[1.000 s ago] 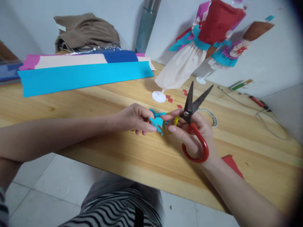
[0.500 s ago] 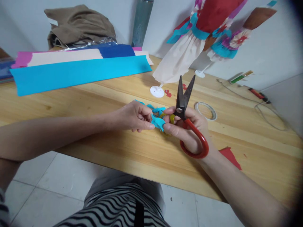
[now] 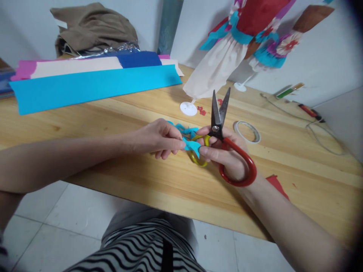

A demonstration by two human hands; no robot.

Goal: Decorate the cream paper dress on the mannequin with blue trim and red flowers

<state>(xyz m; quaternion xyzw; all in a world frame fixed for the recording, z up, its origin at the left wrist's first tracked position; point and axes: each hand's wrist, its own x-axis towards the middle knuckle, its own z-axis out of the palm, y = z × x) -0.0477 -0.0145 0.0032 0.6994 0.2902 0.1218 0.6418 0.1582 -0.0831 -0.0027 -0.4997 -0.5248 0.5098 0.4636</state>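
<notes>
My left hand [image 3: 163,139] pinches the left end of a small turquoise crepe-paper piece [image 3: 193,146] between thumb and finger. The piece's other end, cut to a notch, is held by the thumb and fingers of my right hand [image 3: 225,151]. Red-handled scissors [image 3: 216,128] hang on that same right hand, blades parted and pointing away from me. Turquoise paper scraps [image 3: 181,128] lie on the table just behind the fingers. Beneath the paper shows a yellow loop [image 3: 198,162], like a handle; the rest of it is partly hidden.
Behind my hands stands a paper-dressed figure on a white round base [image 3: 188,108]. A tape roll [image 3: 247,132] and a red scrap [image 3: 278,186] lie right. Rolled turquoise paper [image 3: 96,88] lies back left, before brown cloth [image 3: 96,30]. A cable [image 3: 283,110] and a cutter [image 3: 310,112] are far right.
Both hands have shifted slightly, the right hand and scissors a little to the right. The turquoise piece is now stretched out more between them, and more of the yellow loop shows.
</notes>
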